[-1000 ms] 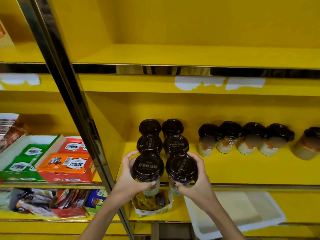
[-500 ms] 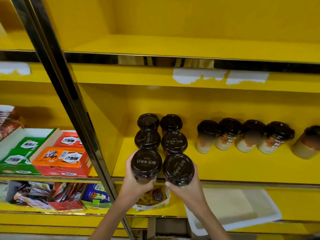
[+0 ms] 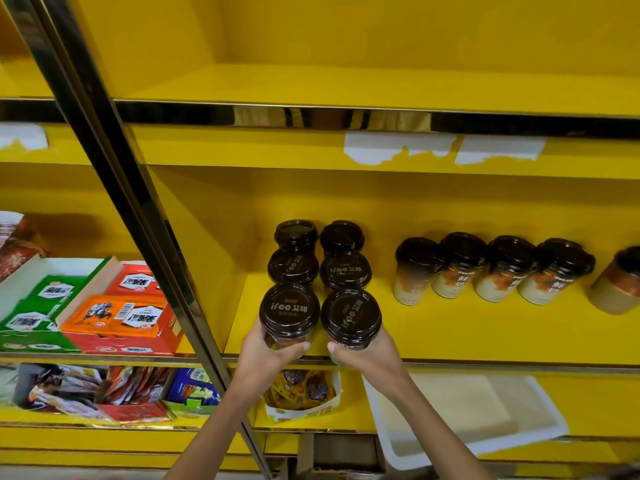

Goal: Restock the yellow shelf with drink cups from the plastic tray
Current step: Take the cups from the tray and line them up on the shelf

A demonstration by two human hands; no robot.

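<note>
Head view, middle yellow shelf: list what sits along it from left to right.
Green snack box → orange and red snack boxes → dark metal post → two columns of dark-lidded cups, front pair in the hands → row of four brown-and-cream cups → lone cup.

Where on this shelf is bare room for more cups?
Bare yellow board lies between the two-wide cup block and the row of four cups, and along the front edge below that row. It is crowded at the left, where the left hand and right hand each grip a front cup.
</note>
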